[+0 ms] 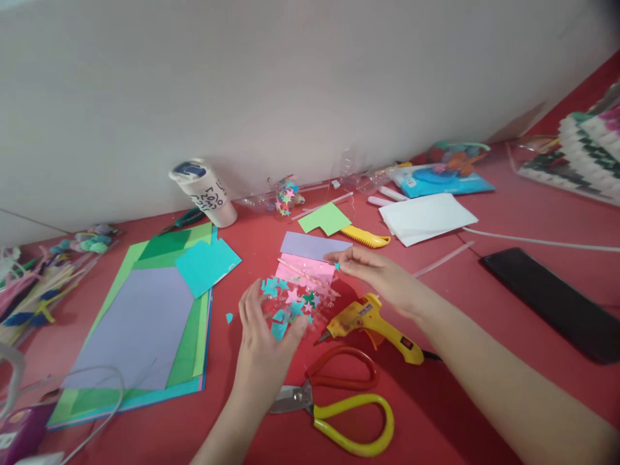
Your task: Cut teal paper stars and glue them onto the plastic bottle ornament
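Observation:
My left hand (264, 342) curves around the near left side of a clear plastic container (325, 303), its thumb and fingers against it. Paper stars (292, 296) in teal, pink and green lie in it with some teal scraps. My right hand (371, 270) pinches a small teal paper star (338, 265) above the container's right side. Behind it lie a pink paper piece (320, 266) and a lilac paper piece (310, 244). A yellow glue gun (372, 320) rests under my right forearm. Scissors (353, 410) with red and yellow handles lie nearest me.
Coloured paper sheets (140, 329) are stacked on the left, with a teal piece (208, 265) on top. A tumbler (206, 194) stands by the wall. A yellow cutter (365, 236), white paper (426, 218) and a black phone (552, 300) lie rightward.

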Demonstrator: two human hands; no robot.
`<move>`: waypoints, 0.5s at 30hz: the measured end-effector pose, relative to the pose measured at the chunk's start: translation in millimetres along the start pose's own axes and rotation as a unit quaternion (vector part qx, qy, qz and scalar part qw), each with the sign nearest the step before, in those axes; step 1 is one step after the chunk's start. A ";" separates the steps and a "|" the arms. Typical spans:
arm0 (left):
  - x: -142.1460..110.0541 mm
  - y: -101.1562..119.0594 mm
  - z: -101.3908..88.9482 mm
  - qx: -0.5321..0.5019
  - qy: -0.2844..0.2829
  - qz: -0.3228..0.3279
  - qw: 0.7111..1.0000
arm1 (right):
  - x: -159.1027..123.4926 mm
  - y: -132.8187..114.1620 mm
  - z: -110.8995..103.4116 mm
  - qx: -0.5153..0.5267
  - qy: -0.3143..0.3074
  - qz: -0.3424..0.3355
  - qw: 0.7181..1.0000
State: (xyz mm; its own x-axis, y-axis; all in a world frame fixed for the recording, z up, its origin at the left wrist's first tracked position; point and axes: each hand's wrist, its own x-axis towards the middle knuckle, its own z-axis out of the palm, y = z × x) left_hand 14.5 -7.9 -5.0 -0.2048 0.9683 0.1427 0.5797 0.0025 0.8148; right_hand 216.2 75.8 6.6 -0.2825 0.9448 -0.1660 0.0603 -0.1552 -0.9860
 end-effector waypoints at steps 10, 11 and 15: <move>19.3 -5.6 0.4 -0.337 -0.032 -0.170 0.926 | -18.9 9.9 6.8 0.082 -0.062 0.068 0.992; 25.9 -5.3 -1.8 -0.342 -0.025 -0.170 0.924 | -22.2 9.7 7.7 0.080 -0.069 0.074 0.992; 50.5 -7.1 -6.9 -0.292 -0.062 -0.159 0.941 | -33.8 5.6 11.7 0.059 -0.107 0.088 0.989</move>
State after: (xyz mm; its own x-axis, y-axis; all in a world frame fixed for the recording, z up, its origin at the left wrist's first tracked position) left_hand -5.5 39.3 0.3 -0.1808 0.9635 -0.1976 -0.0356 0.1943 0.9803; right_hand 214.9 39.6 6.5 -0.4744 0.8191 -0.3225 0.0192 -0.3566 -0.9341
